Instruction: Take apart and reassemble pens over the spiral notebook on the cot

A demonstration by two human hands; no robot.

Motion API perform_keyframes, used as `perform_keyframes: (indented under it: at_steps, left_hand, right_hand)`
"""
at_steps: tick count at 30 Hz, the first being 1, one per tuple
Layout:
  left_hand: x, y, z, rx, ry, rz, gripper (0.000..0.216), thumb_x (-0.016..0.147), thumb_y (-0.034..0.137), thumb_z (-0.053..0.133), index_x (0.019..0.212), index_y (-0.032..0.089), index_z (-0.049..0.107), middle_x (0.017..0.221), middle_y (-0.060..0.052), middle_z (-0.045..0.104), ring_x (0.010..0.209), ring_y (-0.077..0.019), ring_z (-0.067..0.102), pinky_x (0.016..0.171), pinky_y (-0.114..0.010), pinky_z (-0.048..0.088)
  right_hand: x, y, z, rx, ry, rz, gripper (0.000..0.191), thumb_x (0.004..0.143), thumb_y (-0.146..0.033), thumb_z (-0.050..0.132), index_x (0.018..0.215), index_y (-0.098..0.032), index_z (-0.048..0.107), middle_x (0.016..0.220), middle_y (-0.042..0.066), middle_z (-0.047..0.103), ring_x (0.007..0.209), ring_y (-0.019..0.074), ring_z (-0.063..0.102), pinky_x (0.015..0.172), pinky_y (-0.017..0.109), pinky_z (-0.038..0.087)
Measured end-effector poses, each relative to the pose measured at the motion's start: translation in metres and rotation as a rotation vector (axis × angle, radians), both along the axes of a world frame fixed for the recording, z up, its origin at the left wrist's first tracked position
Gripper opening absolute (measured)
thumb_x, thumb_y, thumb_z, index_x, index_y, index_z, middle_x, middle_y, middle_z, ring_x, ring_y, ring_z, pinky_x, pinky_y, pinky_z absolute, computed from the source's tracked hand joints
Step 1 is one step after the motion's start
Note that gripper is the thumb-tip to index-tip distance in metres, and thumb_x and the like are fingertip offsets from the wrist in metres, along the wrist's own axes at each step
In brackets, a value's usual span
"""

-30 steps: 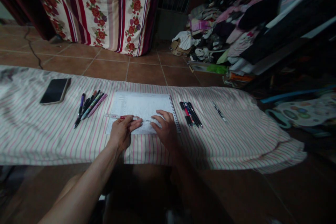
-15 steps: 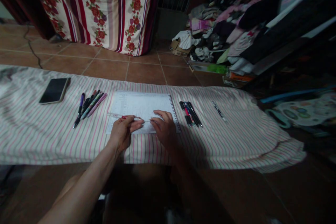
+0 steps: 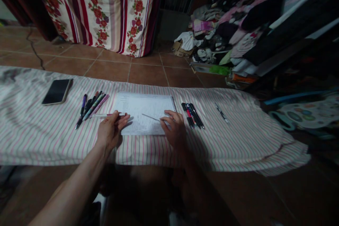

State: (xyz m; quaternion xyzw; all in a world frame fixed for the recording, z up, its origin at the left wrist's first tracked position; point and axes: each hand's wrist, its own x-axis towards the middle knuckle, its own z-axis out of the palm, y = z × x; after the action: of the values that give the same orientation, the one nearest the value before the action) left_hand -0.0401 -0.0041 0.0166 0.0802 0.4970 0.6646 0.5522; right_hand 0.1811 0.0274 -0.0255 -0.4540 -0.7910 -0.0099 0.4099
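Observation:
My left hand (image 3: pixel 109 130) pinches a white pen barrel (image 3: pixel 99 115) with a red part, held level over the left edge of a spiral notebook (image 3: pixel 143 102). My right hand (image 3: pixel 175 129) pinches a thin grey pen refill (image 3: pixel 150 117) that points left above the page. A gap separates the barrel and the refill. Faint writing covers the notebook's open page, and its spiral is on the right. To the left lies a loose group of pens (image 3: pixel 92 106). A tighter group of pens (image 3: pixel 194 116) rests right of the notebook, with a single pen (image 3: pixel 221 112) farther right.
A phone (image 3: pixel 57 92) lies at the left on the striped cloth (image 3: pixel 148 150) covering the low table. Beyond it are a tiled floor (image 3: pixel 111 69), a floral curtain (image 3: pixel 112 14) and a heap of clothes (image 3: pixel 225 28). A paint-palette-like item (image 3: pixel 307 114) is at the right.
My hands have moved apart. The left went left with the pen barrel, the right went slightly right with the refill, which now shows fully clear of the barrel.

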Motion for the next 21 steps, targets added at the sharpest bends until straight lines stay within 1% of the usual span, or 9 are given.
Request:
perform_keyframes:
  at_steps: [2, 5, 11, 14, 17, 19, 21]
  left_hand:
    - [-0.001, -0.001, 0.001, -0.009, 0.001, -0.005, 0.025, 0.088, 0.012, 0.047, 0.067, 0.006, 0.058, 0.064, -0.011, 0.067, 0.061, -0.015, 0.069, 0.054, -0.017, 0.056]
    - [0.001, -0.003, 0.003, -0.033, -0.01, -0.037, 0.024, 0.088, 0.012, 0.048, 0.067, 0.006, 0.058, 0.061, -0.01, 0.066, 0.057, -0.0148, 0.068, 0.05, -0.016, 0.055]
    - [0.012, -0.005, 0.004, -0.109, -0.018, -0.203, 0.022, 0.087, 0.015, 0.051, 0.068, 0.006, 0.056, 0.057, -0.012, 0.066, 0.05, -0.0143, 0.066, 0.042, -0.014, 0.051]
    - [0.015, -0.006, 0.004, -0.133, -0.031, -0.244, 0.023, 0.087, 0.018, 0.052, 0.068, 0.006, 0.056, 0.058, -0.013, 0.066, 0.051, -0.0154, 0.066, 0.041, -0.015, 0.05]
    - [0.013, -0.005, 0.003, -0.18, -0.122, -0.278, 0.027, 0.089, 0.022, 0.049, 0.068, 0.005, 0.057, 0.057, -0.014, 0.065, 0.047, -0.0143, 0.065, 0.039, -0.014, 0.049]
    - [0.01, -0.005, 0.003, -0.205, -0.239, -0.321, 0.032, 0.091, 0.024, 0.045, 0.069, 0.004, 0.058, 0.056, -0.013, 0.064, 0.044, -0.0134, 0.063, 0.037, -0.014, 0.048]
    - [0.006, -0.004, 0.002, -0.183, -0.359, -0.373, 0.037, 0.093, 0.025, 0.04, 0.067, 0.005, 0.057, 0.054, -0.012, 0.063, 0.042, -0.0126, 0.062, 0.036, -0.014, 0.048]
  right_hand:
    - [-0.006, -0.004, 0.001, 0.001, -0.015, 0.002, 0.007, 0.081, -0.02, 0.057, 0.083, -0.021, 0.064, 0.107, 0.007, 0.059, 0.098, 0.0219, 0.05, 0.083, 0.039, 0.048]
    - [-0.017, -0.007, -0.001, -0.011, -0.047, -0.005, 0.005, 0.079, -0.018, 0.058, 0.079, -0.02, 0.064, 0.107, 0.009, 0.059, 0.101, 0.023, 0.048, 0.085, 0.04, 0.047]
    - [-0.029, -0.007, -0.01, -0.026, -0.086, -0.037, 0.004, 0.079, -0.02, 0.06, 0.075, -0.02, 0.062, 0.109, 0.009, 0.057, 0.101, 0.024, 0.047, 0.087, 0.041, 0.045]
    - [-0.03, -0.007, -0.011, -0.019, -0.086, -0.053, 0.003, 0.079, -0.022, 0.06, 0.077, -0.02, 0.062, 0.109, 0.009, 0.058, 0.102, 0.0245, 0.048, 0.087, 0.042, 0.045]
    - [-0.031, -0.008, -0.012, -0.007, -0.076, -0.049, 0.003, 0.079, -0.023, 0.06, 0.08, -0.021, 0.062, 0.109, 0.008, 0.057, 0.101, 0.0244, 0.048, 0.087, 0.042, 0.045]
    - [-0.031, -0.008, -0.013, -0.005, -0.074, -0.036, 0.004, 0.079, -0.023, 0.06, 0.081, -0.021, 0.062, 0.11, 0.008, 0.057, 0.101, 0.0242, 0.048, 0.087, 0.042, 0.045]
    - [-0.032, -0.008, -0.013, 0.003, -0.066, -0.036, 0.005, 0.079, -0.023, 0.06, 0.082, -0.02, 0.062, 0.11, 0.009, 0.058, 0.102, 0.0242, 0.048, 0.088, 0.042, 0.045]
